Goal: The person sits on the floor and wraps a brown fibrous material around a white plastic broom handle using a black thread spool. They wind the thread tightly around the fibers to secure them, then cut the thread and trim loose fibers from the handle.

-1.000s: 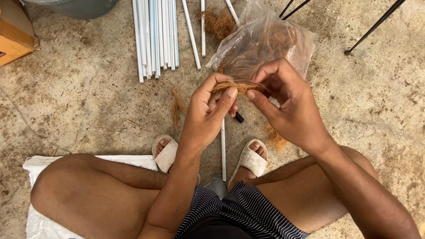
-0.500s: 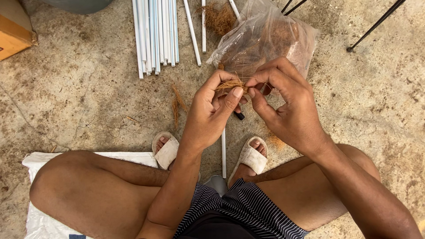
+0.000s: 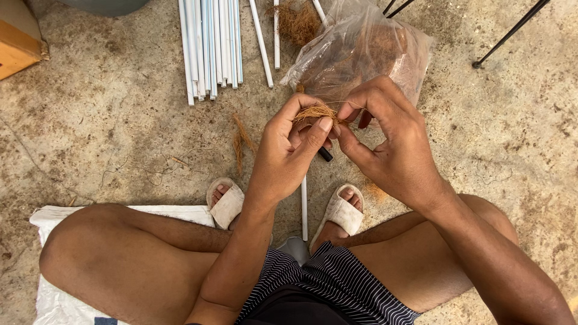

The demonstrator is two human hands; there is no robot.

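My left hand (image 3: pixel 292 153) and my right hand (image 3: pixel 391 141) meet above my feet. Both pinch a small tuft of brown coconut fibre (image 3: pixel 314 111) between thumb and fingers. A thin white stick with a black tip (image 3: pixel 304 204) runs from under my hands down between my sandals; I cannot tell which hand holds it. Just beyond my hands lies a clear plastic bag (image 3: pixel 367 51) filled with more brown fibre.
A bundle of white sticks (image 3: pixel 211 45) lies on the concrete floor at the top, with loose fibre (image 3: pixel 298 21) beside it. A strand of fibre (image 3: pixel 241 141) lies left of my hands. An orange box (image 3: pixel 18 42) sits top left. Black metal legs (image 3: pixel 512 30) stand top right.
The fibre tuft was stretched out between my hands; now it is bunched tight between the fingertips, and my hands have closed together.
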